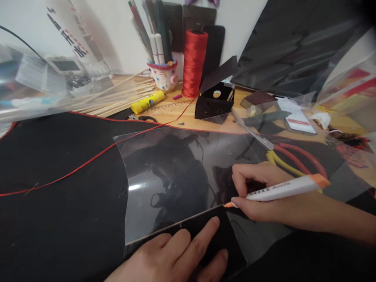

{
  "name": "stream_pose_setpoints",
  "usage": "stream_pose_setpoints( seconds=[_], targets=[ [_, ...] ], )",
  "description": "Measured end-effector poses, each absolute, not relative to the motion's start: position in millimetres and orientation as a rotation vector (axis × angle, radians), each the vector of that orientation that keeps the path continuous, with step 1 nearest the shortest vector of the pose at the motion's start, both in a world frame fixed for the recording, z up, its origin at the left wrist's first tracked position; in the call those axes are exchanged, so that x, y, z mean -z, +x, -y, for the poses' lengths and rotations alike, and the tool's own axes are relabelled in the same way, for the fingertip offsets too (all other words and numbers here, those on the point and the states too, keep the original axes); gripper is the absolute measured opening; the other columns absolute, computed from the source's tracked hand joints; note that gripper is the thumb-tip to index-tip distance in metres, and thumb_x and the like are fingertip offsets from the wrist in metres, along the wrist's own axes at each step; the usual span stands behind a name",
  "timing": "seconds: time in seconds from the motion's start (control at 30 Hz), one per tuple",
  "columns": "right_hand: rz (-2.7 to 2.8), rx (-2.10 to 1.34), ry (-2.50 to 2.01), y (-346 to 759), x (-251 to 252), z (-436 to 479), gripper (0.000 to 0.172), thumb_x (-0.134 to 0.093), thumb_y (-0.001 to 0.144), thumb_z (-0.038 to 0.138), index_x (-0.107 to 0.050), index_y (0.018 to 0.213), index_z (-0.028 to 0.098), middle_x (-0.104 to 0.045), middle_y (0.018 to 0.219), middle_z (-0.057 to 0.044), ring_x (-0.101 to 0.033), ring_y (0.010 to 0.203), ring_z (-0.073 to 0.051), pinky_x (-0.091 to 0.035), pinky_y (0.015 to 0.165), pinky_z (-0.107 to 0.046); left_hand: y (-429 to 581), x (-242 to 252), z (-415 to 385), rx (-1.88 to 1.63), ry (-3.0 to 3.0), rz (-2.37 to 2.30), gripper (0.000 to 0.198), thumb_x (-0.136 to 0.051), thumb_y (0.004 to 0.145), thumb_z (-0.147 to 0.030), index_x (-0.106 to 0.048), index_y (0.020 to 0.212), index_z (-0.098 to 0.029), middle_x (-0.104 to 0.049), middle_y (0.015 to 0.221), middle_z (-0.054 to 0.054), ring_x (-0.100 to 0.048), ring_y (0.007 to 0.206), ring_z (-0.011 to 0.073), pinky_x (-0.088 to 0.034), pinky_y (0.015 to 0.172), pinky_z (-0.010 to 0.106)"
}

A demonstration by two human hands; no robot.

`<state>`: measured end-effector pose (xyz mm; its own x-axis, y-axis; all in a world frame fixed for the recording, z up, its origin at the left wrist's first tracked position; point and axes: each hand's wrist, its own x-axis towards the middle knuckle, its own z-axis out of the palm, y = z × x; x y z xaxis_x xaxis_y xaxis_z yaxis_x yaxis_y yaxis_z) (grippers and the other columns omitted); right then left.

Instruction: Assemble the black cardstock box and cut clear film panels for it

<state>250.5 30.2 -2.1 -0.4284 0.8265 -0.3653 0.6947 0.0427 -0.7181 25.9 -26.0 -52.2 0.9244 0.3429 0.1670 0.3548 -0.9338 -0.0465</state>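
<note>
A clear plastic sheet (138, 164) lies over black material, reflecting light. On its near part rests a black rectangular piece (232, 243) with a pale line along its far edge. My left hand (179, 254) presses down on this piece, fingers apart and the index fingertip close to its far right corner. Pinched in my right hand (261, 188) is a white marker (282, 190) with an orange tip and orange end. The tip touches or nearly touches that corner.
Scissors (293, 156) with red and yellow handles lie beyond my right hand. Farther back stand a red thread spool (194, 62), a black box (214, 103) and a pen cup (163, 76). A yellow tube (147, 102) lies near wooden sticks (117, 98). Red thread (96, 156) crosses the left side.
</note>
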Motion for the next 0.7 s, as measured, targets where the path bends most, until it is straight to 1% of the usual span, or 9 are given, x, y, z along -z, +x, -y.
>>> stream_pose_setpoints(
  seconds=[0.13,0.27,0.4,0.53,0.7],
  targets=[
    [2.12,-1.38,-1.579,250.2,0.2,-25.9,0.023,-0.058,0.07,0.017,-0.038,0.057,0.019,-0.045,0.051,0.008,-0.039,0.046,-0.004,-0.029,0.04,-0.015,26.9,52.7,26.8,0.229,-3.022,0.57,0.038,-0.03,0.09,-0.015,-0.049,0.121,-0.028,-0.055,0.124,0.007,-0.056,0.054,0.0091,-0.044,0.041,0.02],
    [2.143,-1.336,-1.564,250.1,-1.0,-20.6,0.023,-0.057,0.069,0.017,-0.038,0.057,0.019,-0.045,0.051,0.007,-0.038,0.046,-0.005,-0.029,0.04,-0.016,26.8,53.7,29.1,0.225,-3.014,0.573,0.038,-0.03,0.09,-0.014,-0.049,0.121,-0.027,-0.054,0.124,0.008,-0.058,0.057,0.0112,-0.046,0.044,0.022],
    [2.139,-1.349,-1.56,254.7,4.5,-11.7,0.023,-0.058,0.071,0.02,-0.038,0.058,0.019,-0.045,0.051,0.007,-0.039,0.046,-0.005,-0.029,0.041,-0.016,25.9,51.2,30.2,0.191,-3.026,0.561,0.038,-0.032,0.089,-0.014,-0.048,0.122,-0.026,-0.052,0.126,0.01,-0.059,0.06,0.0118,-0.047,0.047,0.023],
    [2.145,-1.272,-1.53,259.6,10.7,-2.2,0.023,-0.058,0.071,0.023,-0.04,0.059,0.019,-0.045,0.052,0.007,-0.039,0.045,-0.005,-0.027,0.04,-0.017,25.2,45.6,26.6,0.16,-3.064,0.522,0.04,-0.032,0.088,-0.015,-0.046,0.125,-0.024,-0.051,0.127,0.012,-0.059,0.06,0.0121,-0.049,0.048,0.023],
    [2.145,-1.333,-1.6,256.2,1.2,5.2,0.02,-0.057,0.068,0.015,-0.04,0.058,0.019,-0.045,0.053,0.007,-0.04,0.047,-0.005,-0.029,0.044,-0.017,25.4,39.8,24.2,0.185,-3.065,0.51,0.042,-0.031,0.087,-0.012,-0.047,0.125,-0.021,-0.052,0.126,0.012,-0.061,0.067,0.0134,-0.051,0.055,0.024]
  ],
)
